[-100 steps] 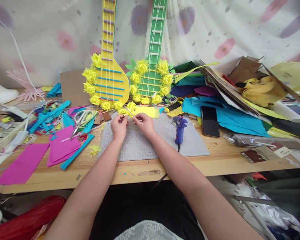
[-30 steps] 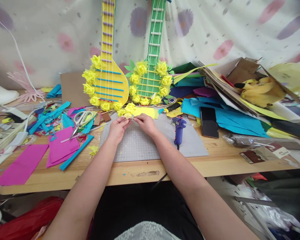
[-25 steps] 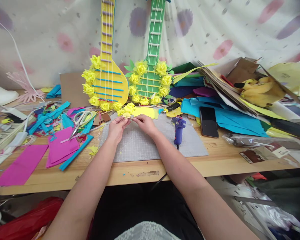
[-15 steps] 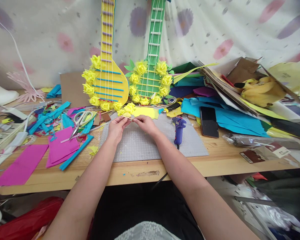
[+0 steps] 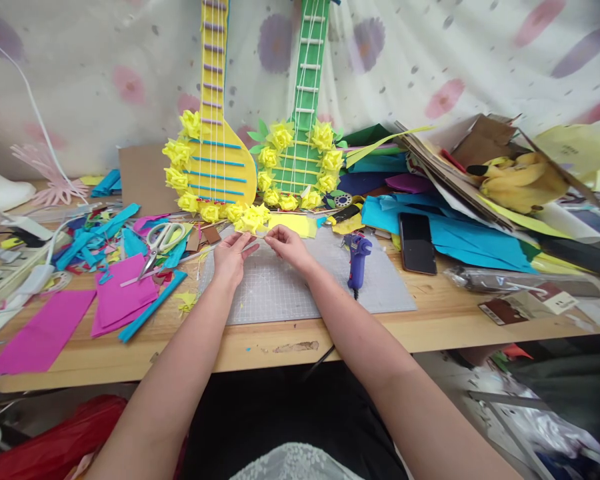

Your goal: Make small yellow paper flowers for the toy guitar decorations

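Observation:
Just in front of the yellow paper flowers [image 5: 254, 217], my left hand [image 5: 230, 259] pinches a small piece of yellow crepe paper [image 5: 258, 234] between thumb and fingertips. My right hand [image 5: 287, 247] grips the other end of that piece from the right. Both hands are over the far part of the grey cutting mat [image 5: 280, 290]. The fingers partly cover the piece, so its full shape does not show. Behind my fingers a flat yellow paper sheet [image 5: 295, 225] lies at the mat's far edge.
A yellow paper guitar [image 5: 225, 163] and a green one [image 5: 303, 150] lean at the back. To the right are a blue glue gun [image 5: 357, 260], a phone [image 5: 417, 243] and piled paper. Scissors [image 5: 157, 245], magenta sheets [image 5: 125, 287] and blue scraps lie left.
My hands have drawn slightly apart at the fingertips, with the yellow paper between them. My left fingers have spread a little. The things on the table have stayed put.

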`<action>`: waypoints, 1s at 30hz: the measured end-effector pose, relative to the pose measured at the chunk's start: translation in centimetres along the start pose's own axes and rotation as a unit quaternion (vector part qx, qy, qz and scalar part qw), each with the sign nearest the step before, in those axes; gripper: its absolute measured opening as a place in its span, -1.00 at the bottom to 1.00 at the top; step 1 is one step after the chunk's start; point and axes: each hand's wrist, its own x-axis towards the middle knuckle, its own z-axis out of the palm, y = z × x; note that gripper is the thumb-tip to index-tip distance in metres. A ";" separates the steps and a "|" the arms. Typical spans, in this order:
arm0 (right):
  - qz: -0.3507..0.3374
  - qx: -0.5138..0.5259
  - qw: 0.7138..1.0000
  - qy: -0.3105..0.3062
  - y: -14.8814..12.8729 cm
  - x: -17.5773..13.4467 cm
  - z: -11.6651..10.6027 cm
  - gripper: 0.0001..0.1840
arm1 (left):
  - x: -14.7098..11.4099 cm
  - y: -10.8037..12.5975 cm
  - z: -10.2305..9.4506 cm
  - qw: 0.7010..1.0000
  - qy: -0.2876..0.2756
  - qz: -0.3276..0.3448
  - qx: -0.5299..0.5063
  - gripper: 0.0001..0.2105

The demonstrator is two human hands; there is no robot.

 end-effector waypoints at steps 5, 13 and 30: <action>0.044 0.031 0.999 -0.002 -0.2 -0.2 0.5 -0.65 | 0.1 0.2 -0.1 1.000 0.026 0.002 0.009 -0.81; 0.042 0.098 0.994 -0.022 -0.8 -0.5 0.7 -0.65 | 0.5 -0.1 -0.4 0.999 0.037 0.011 0.010 -0.75; 0.043 -0.079 0.996 0.021 0.1 -0.1 0.3 -0.68 | 0.1 -0.1 0.0 0.997 -0.002 -0.057 -0.044 -0.89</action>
